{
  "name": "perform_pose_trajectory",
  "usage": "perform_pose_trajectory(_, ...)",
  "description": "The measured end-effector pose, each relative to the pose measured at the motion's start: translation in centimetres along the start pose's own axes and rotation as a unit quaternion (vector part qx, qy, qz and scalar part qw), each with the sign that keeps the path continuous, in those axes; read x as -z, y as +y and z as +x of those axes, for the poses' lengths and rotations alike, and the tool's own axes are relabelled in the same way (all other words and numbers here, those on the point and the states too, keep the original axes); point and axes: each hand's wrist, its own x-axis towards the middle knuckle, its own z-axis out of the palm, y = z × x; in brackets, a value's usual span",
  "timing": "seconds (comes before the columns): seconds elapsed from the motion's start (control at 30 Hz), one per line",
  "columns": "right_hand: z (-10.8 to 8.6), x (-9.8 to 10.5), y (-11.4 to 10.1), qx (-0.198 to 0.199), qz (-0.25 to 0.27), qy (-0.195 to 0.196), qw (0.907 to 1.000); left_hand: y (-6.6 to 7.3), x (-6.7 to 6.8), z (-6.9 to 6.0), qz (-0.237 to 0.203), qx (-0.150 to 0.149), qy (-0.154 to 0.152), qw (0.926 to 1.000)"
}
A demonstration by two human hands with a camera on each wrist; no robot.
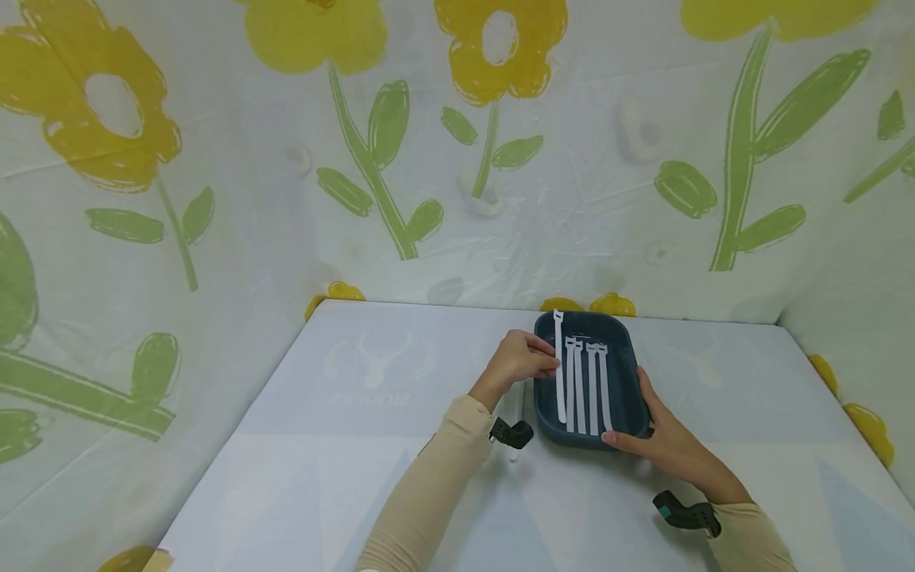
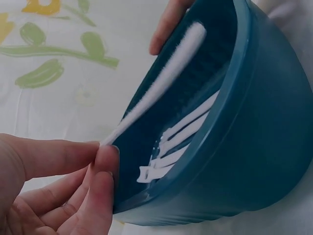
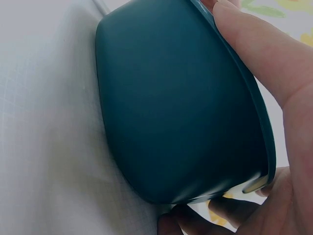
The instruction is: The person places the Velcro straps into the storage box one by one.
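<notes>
A dark teal plastic basin (image 1: pixel 626 349) stands on the table, with several white hook-and-loop cable ties (image 1: pixel 592 389) lying lengthwise side by side inside. Over its left side my left hand (image 1: pixel 525 356) pinches another white cable tie (image 2: pixel 168 73) between thumb and fingertips. That tie's fuzzy strap slants above the basin's inside in the left wrist view. My right hand (image 1: pixel 668 437) holds the basin at its near right corner, thumb at the rim and fingers along the outer wall (image 3: pixel 181 107).
Just left of the basin, a thin pale strip (image 1: pixel 515 405) lies on the table, partly behind my left wrist. The white table (image 1: pixel 343 461) meets a flower-printed sheet (image 1: pixel 557 222) behind the basin and at both sides.
</notes>
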Motion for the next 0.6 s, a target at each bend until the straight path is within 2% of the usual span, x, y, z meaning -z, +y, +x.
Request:
perform_pose_trajectory(0.27,0.1,0.0,0.1,-0.001,0.002,-0.002,1.0000,0.6,-0.6,0.2,0.045,0.003,0.015,0.9989)
perform_pose_trajectory(0.5,0.1,0.1,0.1,0.001,0.006,-0.002,1.0000,0.9,-1.1,0.5,0.106,0.010,0.026,0.9940)
perform_pose_trajectory(0.6,0.1,0.1,0.1,0.001,0.008,-0.003,1.0000,1.0,-1.2,0.4,0.118,0.013,0.030,0.9925)
